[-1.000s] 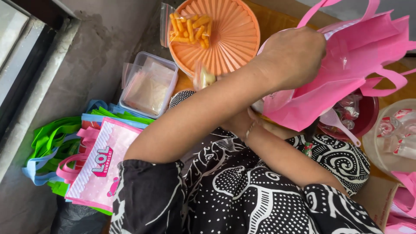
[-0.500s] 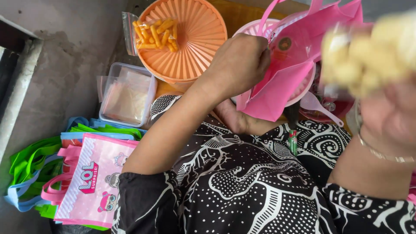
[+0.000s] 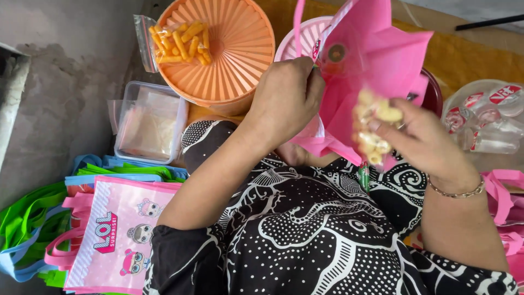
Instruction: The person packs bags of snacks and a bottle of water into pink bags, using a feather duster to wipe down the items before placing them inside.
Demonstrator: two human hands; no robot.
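Now mid-packing: left hand (image 3: 286, 98) pinching pink bag (image 3: 376, 71) open at its rim, right hand (image 3: 420, 142) clamped on snack packet (image 3: 374, 128) just at the mouth, needing a push down inside.

A bright pink fabric tote bag (image 3: 376, 60) with thin pink handles is held up over the lap, its mouth pulled open and its cloth creased into sharp folds; one handle loop stands straight up at the top edge. The left hand (image 3: 286, 101) grips the bag's left rim, knuckles toward the camera. Just at the opening, the right hand (image 3: 420, 142) pinches a small clear plastic packet of pale, curled snacks (image 3: 374, 128) — blurred, partly in front of the pink cloth, touching it.
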